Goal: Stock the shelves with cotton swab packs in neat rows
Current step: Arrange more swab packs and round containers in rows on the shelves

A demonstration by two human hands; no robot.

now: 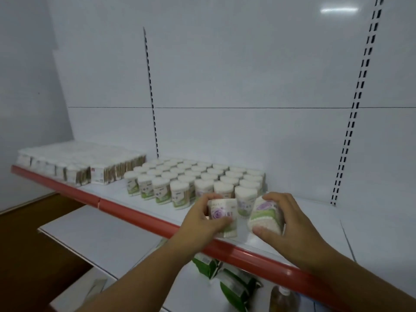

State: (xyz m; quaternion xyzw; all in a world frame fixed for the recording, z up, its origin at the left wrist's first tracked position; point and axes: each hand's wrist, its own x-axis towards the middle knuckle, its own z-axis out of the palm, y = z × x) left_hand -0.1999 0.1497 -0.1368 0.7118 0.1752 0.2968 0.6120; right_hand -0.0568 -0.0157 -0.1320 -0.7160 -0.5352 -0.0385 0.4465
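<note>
**White shelf, two packs in your hands**

White shelf [315, 212] with a red front edge [139, 216] carries upright cotton swab packs [193, 179] in rows. In the head view, your left hand [198, 224] grips a purple-flower pack [221, 216] at the shelf front, fingers curled round it. Your right hand [290, 224] grips a tilted pack [265, 216] just beside it. Flat packs [78, 163] stand far left; green packages [234, 284] lie on the lower shelf.
</note>
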